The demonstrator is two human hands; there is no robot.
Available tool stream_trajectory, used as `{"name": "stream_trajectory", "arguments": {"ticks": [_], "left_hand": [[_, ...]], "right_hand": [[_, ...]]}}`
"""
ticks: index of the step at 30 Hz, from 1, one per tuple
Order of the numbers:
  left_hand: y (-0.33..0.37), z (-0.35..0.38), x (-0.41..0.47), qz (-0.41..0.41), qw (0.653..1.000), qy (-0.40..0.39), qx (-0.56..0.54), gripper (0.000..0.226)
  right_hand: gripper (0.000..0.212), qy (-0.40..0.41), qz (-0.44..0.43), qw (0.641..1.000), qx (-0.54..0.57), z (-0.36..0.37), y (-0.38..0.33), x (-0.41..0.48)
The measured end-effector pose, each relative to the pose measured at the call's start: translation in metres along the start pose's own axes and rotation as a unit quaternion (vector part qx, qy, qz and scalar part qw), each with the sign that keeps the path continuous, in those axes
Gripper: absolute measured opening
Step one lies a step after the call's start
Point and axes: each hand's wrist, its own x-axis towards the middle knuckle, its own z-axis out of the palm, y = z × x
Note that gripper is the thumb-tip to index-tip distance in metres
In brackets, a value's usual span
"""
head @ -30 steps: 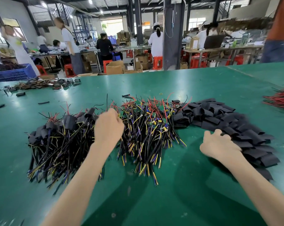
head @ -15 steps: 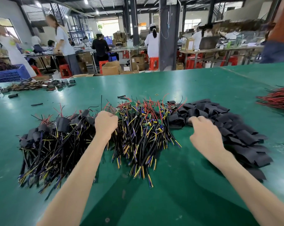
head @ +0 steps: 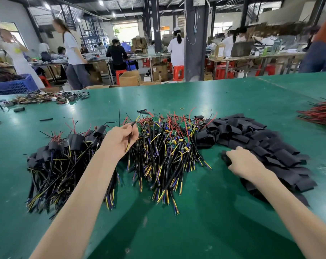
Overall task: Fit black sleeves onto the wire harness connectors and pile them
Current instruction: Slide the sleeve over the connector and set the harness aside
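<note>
Left hand [head: 119, 141] pinches one harness [head: 128, 144] over the middle pile [head: 164, 146]; tangled wires may drag neighbours out. Right hand [head: 242, 164] curls its fingers [head: 233, 154] on a sleeve [head: 224, 157]; may lift two.

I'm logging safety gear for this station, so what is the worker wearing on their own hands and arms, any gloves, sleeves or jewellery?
Nothing shows. The left hand and right hand are ungloved, with no rings visible. The left forearm and right forearm are bare to the frame's edge: no sleeves, watch or bracelet in view.
</note>
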Motion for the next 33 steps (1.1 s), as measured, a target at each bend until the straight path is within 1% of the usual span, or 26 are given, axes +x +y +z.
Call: {"name": "stream_trajectory", "arguments": {"ticks": [5, 8, 12, 14, 15, 16, 17, 18, 20, 21, 22, 23, 24, 26, 27, 28, 29, 30, 31, 32, 33], "left_hand": [[0.006, -0.005, 0.003, -0.021, 0.998, 0.001, 0.063, 0.031], [0.011, -0.005, 0.002, -0.019, 0.996, -0.013, 0.087, 0.035], [0.021, 0.009, -0.003, 0.021, 0.982, -0.045, 0.184, 0.042], [0.028, 0.02, -0.003, 0.045, 0.964, -0.06, 0.254, 0.042], [0.031, 0.025, -0.003, 0.048, 0.951, -0.067, 0.3, 0.036], [0.033, 0.031, -0.004, 0.042, 0.934, -0.075, 0.347, 0.029], [0.033, 0.036, -0.004, 0.04, 0.915, -0.077, 0.394, 0.027], [0.031, 0.04, -0.003, 0.056, 0.898, -0.071, 0.43, 0.027], [0.023, 0.043, -0.002, 0.144, 0.875, -0.038, 0.461, 0.025], [0.019, 0.041, -0.003, 0.19, 0.87, -0.027, 0.455, 0.024], [0.014, 0.041, -0.003, 0.215, 0.865, -0.03, 0.452, 0.022], [0.011, 0.04, -0.003, 0.209, 0.853, -0.042, 0.477, 0.021], [0.009, 0.038, -0.004, 0.169, 0.826, -0.057, 0.534, 0.02], [0.007, 0.035, -0.009, 0.007, 0.738, -0.075, 0.671, 0.019], [0.007, 0.033, -0.01, -0.064, 0.711, -0.078, 0.696, 0.018], [0.006, 0.031, -0.009, -0.108, 0.705, -0.07, 0.697, 0.017], [0.006, 0.029, -0.009, -0.126, 0.713, -0.048, 0.688, 0.015], [0.006, 0.027, -0.008, -0.129, 0.727, -0.021, 0.674, 0.012], [0.006, 0.025, -0.006, -0.125, 0.743, -0.001, 0.657, 0.008], [0.005, 0.023, -0.004, -0.122, 0.764, 0.014, 0.634, 0.009], [0.005, 0.02, 0.0, -0.115, 0.78, 0.028, 0.615, 0.018]], "right_hand": [[0.023, 0.062, 0.019, 0.998, -0.017, 0.001, -0.003, -0.003], [0.02, 0.097, 0.038, 0.994, 0.014, -0.001, -0.008, -0.004], [0.014, 0.156, 0.027, 0.986, 0.044, -0.005, -0.015, -0.004], [0.008, 0.168, 0.008, 0.983, 0.07, -0.003, -0.017, -0.004], [0.005, 0.169, 0.003, 0.983, 0.072, -0.003, -0.017, -0.004], [0.007, 0.172, -0.008, 0.984, 0.052, -0.001, -0.018, -0.005], [0.013, 0.175, -0.024, 0.984, 0.012, 0.001, -0.018, -0.005], [0.019, 0.176, -0.036, 0.983, -0.024, 0.002, -0.018, -0.005], [0.022, 0.175, -0.056, 0.982, -0.044, 0.002, -0.019, -0.005], [0.019, 0.172, -0.067, 0.982, -0.037, 0.002, -0.02, -0.005], [0.017, 0.173, -0.07, 0.982, -0.016, 0.003, -0.023, -0.006], [0.018, 0.174, -0.068, 0.982, 0.011, 0.004, -0.025, -0.006], [0.02, 0.174, -0.057, 0.981, 0.059, 0.004, -0.026, -0.006], [0.029, 0.144, -0.024, 0.977, 0.154, 0.001, -0.027, -0.006], [0.03, 0.138, -0.024, 0.975, 0.174, 0.001, -0.028, -0.006], [0.027, 0.135, -0.028, 0.975, 0.173, 0.002, -0.028, -0.006], [0.02, 0.132, -0.031, 0.976, 0.174, 0.002, -0.028, -0.006], [0.014, 0.132, -0.035, 0.977, 0.164, 0.003, -0.028, -0.008], [0.013, 0.13, -0.029, 0.977, 0.168, 0.002, -0.029, -0.009], [0.015, 0.125, -0.024, 0.977, 0.171, 0.001, -0.029, -0.01], [0.016, 0.124, -0.021, 0.977, 0.17, 0.001, -0.029, -0.01]]}}
